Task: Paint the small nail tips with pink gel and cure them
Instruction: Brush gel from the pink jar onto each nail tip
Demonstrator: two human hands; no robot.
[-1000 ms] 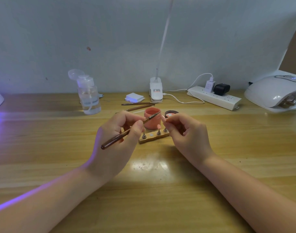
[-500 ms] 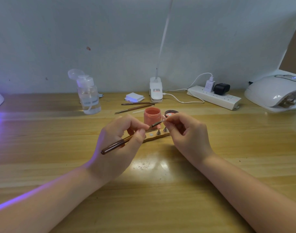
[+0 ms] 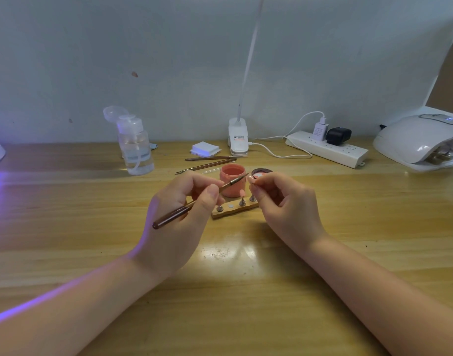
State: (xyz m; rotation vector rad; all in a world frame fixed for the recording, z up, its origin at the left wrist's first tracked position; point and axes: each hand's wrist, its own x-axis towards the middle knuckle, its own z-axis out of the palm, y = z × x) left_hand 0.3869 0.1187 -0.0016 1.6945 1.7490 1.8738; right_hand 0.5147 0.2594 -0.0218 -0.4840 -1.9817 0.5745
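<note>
The left hand (image 3: pixel 179 214) pinches a slim dark-brown wooden nail brush (image 3: pixel 194 202) between thumb and fingers near its middle, handle trailing back over the palm and bristle end slanting up to the right. The right hand (image 3: pixel 284 206) holds a small pale-pink plastic nail tip (image 3: pixel 251 179) between thumb and forefinger at the base, painted face turned toward the brush; brush tip and nail tip are very close, and whether they touch cannot be told.

Taking the round pink gel jar (image 3: pixel 232 182) as landmark: the held nail tip hangs just to its right, the brush tip crosses in front of its upper edge, and the jar's dark lid (image 3: pixel 261 172) lies just beside it on the right. Directly in front of the jar sits a short wooden holder strip (image 3: pixel 234 209) with small metal pegs; one peg carries another pink nail tip (image 3: pixel 242 193), the others look bare.

The nail tip is likely feather-light, thin, springy and slick once wet, so holding it by the edges or underside seems wisest, keeping fingers off the gel. The brush wants a pen-like, light hold.

Both forearms reach in low over the wooden table (image 3: pixel 92 240), wrists near the surface, hands angled inward toward each other. Well to the right of the jar stands a white domed curing lamp (image 3: pixel 420 142), where the tips must still go.
</note>
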